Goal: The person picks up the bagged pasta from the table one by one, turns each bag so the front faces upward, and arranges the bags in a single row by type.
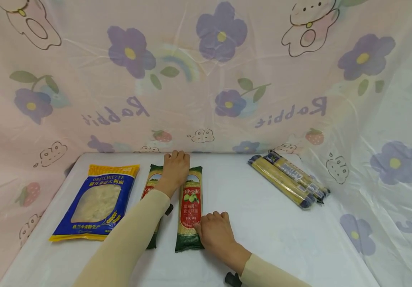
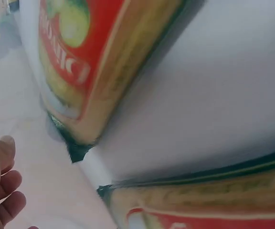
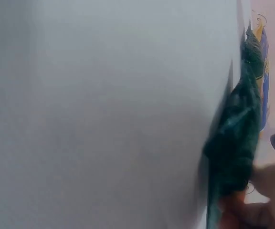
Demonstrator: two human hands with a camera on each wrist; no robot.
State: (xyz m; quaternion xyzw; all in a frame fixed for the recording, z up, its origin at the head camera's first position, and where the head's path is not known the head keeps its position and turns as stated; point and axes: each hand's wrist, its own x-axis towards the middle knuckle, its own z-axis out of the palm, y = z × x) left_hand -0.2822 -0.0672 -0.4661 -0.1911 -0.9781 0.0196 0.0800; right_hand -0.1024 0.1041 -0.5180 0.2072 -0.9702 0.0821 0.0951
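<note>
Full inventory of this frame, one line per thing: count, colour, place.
Olivoila packs: 2, green with red labels, side by side at table centre; the left one partly hidden under the left arm.
Orecchiette bag: 1, blue and yellow, table left.
Spaghetti packs: 2, yellow with dark ends, lying diagonally at back right, side by side.
Table: 1, white.
Backdrop sheet: 1, pink with purple flowers and "Rabbit" print, behind and around the table.
Left hand: resting on the far ends of the Olivoila packs.
Right hand: thumb touching the near right edge of the right Olivoila pack; the grip is not clear.
</note>
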